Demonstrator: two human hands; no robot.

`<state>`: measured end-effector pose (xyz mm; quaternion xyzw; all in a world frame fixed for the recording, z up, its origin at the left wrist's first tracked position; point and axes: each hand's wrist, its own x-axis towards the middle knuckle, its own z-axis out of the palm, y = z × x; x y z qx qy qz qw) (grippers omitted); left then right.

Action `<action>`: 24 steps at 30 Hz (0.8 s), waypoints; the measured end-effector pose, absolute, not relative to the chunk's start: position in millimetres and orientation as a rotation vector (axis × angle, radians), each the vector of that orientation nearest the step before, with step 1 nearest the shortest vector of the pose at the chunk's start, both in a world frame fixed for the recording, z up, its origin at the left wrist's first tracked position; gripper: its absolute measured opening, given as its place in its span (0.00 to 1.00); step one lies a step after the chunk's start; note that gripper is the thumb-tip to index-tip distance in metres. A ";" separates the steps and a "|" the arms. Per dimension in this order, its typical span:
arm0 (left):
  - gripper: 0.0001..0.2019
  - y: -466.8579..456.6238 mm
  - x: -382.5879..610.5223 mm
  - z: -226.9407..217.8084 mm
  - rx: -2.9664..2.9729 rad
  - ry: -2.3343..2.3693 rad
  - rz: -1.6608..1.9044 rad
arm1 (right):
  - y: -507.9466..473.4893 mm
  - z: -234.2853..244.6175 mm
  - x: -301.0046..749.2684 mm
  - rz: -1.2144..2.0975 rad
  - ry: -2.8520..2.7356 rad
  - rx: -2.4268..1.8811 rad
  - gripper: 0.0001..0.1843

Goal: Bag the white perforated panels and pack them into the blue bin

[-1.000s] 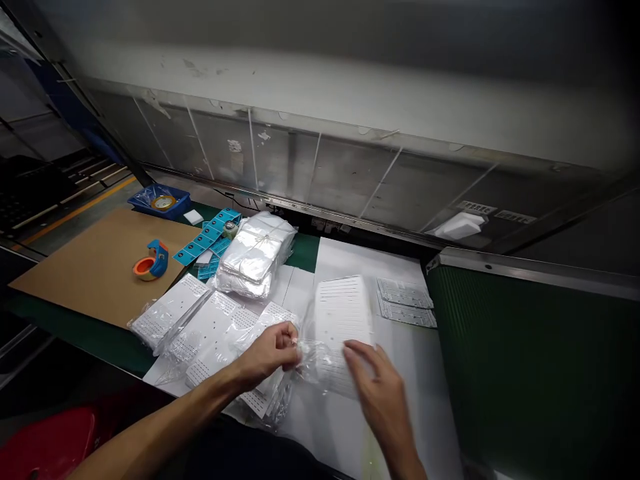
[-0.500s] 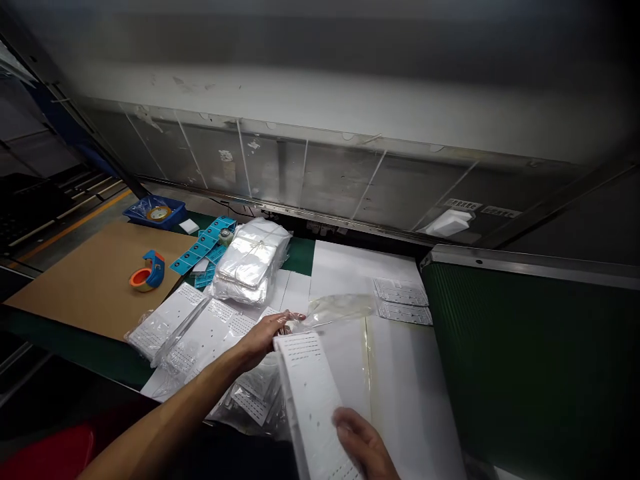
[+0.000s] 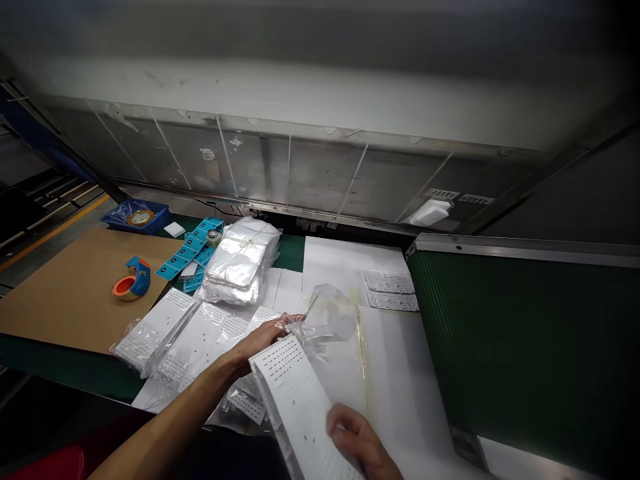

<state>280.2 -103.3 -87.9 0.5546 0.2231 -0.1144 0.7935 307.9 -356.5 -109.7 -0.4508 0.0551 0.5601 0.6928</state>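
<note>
One left hand, one right hand, one white panel, one clear bag, one tape dispenser, one blue tray.

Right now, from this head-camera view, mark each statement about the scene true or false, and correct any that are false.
1. The left hand pinches a clear plastic bag. True.
2. The right hand holds a white perforated board. True.
3. The orange-and-blue tape dispenser sits on a white sheet. False: it sits on a brown cardboard sheet.
4. The string-tied bundle of plastic bags lies inside the blue tray. False: it lies beside a teal label strip, apart from the blue tray.
</note>
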 end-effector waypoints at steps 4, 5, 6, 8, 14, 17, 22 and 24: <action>0.26 -101.3 269.1 -79.5 1.041 0.411 -0.268 | -354.3 -117.8 311.0 1.176 0.273 -1.041 0.14; 0.26 -105.3 267.0 -80.4 1.007 0.420 -0.247 | -352.9 -118.7 309.6 1.139 0.312 -1.073 0.15; 0.27 -111.4 265.5 -82.4 0.983 0.450 -0.205 | -350.0 -118.6 306.8 1.097 0.347 -1.115 0.16; 0.27 -127.9 264.3 -87.9 0.980 0.572 -0.063 | -340.1 -114.6 297.4 0.984 0.370 -1.241 0.21; 0.24 -159.0 257.4 -94.3 0.936 0.703 0.094 | -320.2 -95.2 280.4 0.839 0.251 -1.484 0.43; 0.23 -156.8 246.3 -94.9 0.740 0.553 -0.020 | -332.6 -99.8 296.5 0.874 0.199 -1.561 0.38; 0.21 -159.4 235.3 -102.7 0.705 0.588 -0.097 | -345.5 -117.7 326.3 0.807 -0.137 -1.871 0.27; 0.20 -163.6 236.4 -105.3 0.734 0.617 -0.101 | -345.0 -122.5 330.6 0.797 -0.222 -1.990 0.21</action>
